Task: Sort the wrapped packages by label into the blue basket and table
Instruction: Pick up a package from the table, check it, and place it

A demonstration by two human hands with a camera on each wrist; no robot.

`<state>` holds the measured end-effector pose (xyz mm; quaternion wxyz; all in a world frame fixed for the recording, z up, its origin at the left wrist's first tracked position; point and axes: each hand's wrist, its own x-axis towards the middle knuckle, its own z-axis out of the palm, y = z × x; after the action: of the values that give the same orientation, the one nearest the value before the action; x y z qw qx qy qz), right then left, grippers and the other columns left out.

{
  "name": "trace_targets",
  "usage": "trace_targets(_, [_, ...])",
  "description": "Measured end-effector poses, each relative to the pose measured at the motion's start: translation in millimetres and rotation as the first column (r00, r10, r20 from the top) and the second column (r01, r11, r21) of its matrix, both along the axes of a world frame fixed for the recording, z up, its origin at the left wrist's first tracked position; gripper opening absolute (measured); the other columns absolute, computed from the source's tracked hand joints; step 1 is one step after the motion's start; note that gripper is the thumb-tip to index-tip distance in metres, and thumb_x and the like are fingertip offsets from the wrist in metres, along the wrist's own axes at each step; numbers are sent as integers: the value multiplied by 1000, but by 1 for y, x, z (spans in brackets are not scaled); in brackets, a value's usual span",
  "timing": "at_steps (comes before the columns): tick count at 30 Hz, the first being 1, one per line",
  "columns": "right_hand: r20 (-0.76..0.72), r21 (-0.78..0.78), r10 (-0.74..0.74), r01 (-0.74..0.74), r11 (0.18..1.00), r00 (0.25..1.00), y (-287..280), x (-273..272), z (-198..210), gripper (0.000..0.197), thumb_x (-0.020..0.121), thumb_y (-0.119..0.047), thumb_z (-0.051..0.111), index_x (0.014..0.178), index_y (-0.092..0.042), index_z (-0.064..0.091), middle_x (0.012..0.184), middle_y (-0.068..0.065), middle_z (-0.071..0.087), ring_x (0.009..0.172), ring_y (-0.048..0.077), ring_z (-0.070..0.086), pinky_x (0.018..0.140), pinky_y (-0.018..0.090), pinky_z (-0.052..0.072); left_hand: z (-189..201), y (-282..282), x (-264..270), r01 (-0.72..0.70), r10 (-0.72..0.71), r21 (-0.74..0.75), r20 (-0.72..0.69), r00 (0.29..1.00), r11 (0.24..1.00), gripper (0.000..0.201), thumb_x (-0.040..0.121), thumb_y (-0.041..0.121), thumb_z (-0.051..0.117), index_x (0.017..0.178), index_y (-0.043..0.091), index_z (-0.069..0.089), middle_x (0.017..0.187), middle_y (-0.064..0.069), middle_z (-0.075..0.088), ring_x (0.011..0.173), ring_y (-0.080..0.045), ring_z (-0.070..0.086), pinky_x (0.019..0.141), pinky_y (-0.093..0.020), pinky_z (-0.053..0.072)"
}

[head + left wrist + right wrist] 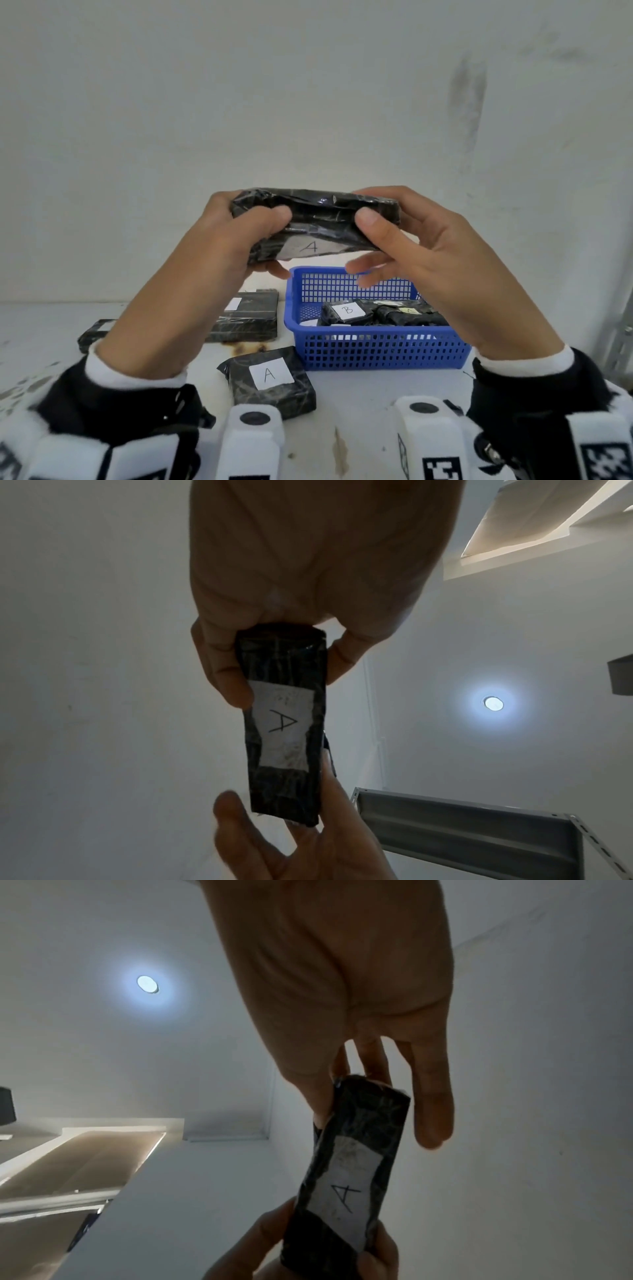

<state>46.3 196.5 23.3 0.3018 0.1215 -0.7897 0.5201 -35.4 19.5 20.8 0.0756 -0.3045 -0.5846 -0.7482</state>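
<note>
I hold a black wrapped package (318, 219) with a white label marked A in the air above the blue basket (376, 346). My left hand (267, 240) grips its left end, thumb on top and fingers underneath. My right hand (370, 233) pinches the right end between thumb and forefinger, the other fingers hanging loose below. The left wrist view shows the package (284, 723) label-up, held by my left hand (274, 647). In the right wrist view the package (352, 1177) shows its A label, pinched by my right hand (356, 1085).
The basket holds a black package labelled B (346, 311) and another black package (411, 317) beside it. On the white table (376, 411) lie a package labelled A (270, 377), a larger black package (250, 315) and one more (96, 334) at the left. A wall stands behind.
</note>
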Motion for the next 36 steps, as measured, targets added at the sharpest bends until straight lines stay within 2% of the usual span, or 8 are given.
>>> trace_targets(11, [-33,20,-47,48,999,998,-8,0,-1,27,75,-51,69,89,-28,71,61,-11,62,45,5,52,50,15,43,0,-2,16,-95,96,-136,1,995,986,20,86,20,67,104,14,60,83,-1,74,75,-18,69,73,-34,56])
trace_targets(15, [-35,54,-51,53,997,998,-9,-1,-2,22,74,-51,73,86,-33,68,71,-8,65,52,6,54,51,16,44,1,-4,20,-126,122,-200,-34,992,972,34,78,27,77,105,18,59,87,0,74,77,-18,71,84,-41,56])
trace_targets(19, [-66,44,-59,62,997,996,-6,-3,-3,13,80,-33,78,87,-31,67,69,-10,62,57,6,54,55,21,47,2,-5,27,-51,47,-286,-21,999,957,61,62,52,67,115,26,50,93,4,74,76,-17,74,65,-33,57])
trace_targets(22, [-70,40,-52,55,998,996,-5,-2,-3,15,78,-32,80,88,-30,70,73,-11,67,60,4,57,62,26,52,1,-6,24,-47,43,-271,-18,999,962,53,73,43,69,119,27,48,101,1,71,68,-16,72,53,-29,50])
trace_targets(26, [-34,-28,-101,100,995,994,-2,-4,-2,11,84,-35,74,91,-27,71,73,-6,70,52,13,61,56,25,54,1,-10,24,-40,8,-296,-106,994,954,75,63,56,82,124,31,47,84,9,73,68,-12,69,65,-23,51])
trace_targets(30, [63,-15,-81,82,997,995,-4,-4,-1,23,85,-51,64,90,-29,68,73,5,71,57,29,64,55,31,53,3,-11,23,-98,58,-221,-183,981,970,59,64,41,69,119,23,61,71,14,69,58,-4,60,55,-9,44])
trace_targets(33, [51,118,-199,192,974,979,-1,-4,-2,30,79,-61,62,92,-35,69,81,-15,71,52,5,52,47,13,40,0,-10,18,-148,110,-225,-175,979,963,55,59,47,69,112,35,64,91,9,74,77,-4,68,66,-18,45])
trace_targets(36, [-34,49,-165,167,985,986,3,1,2,24,82,-52,65,100,-37,72,97,-20,71,54,6,49,51,17,45,-3,-8,16,-118,86,-216,-154,984,969,52,60,35,76,110,39,61,107,4,68,87,-15,73,74,-34,58])
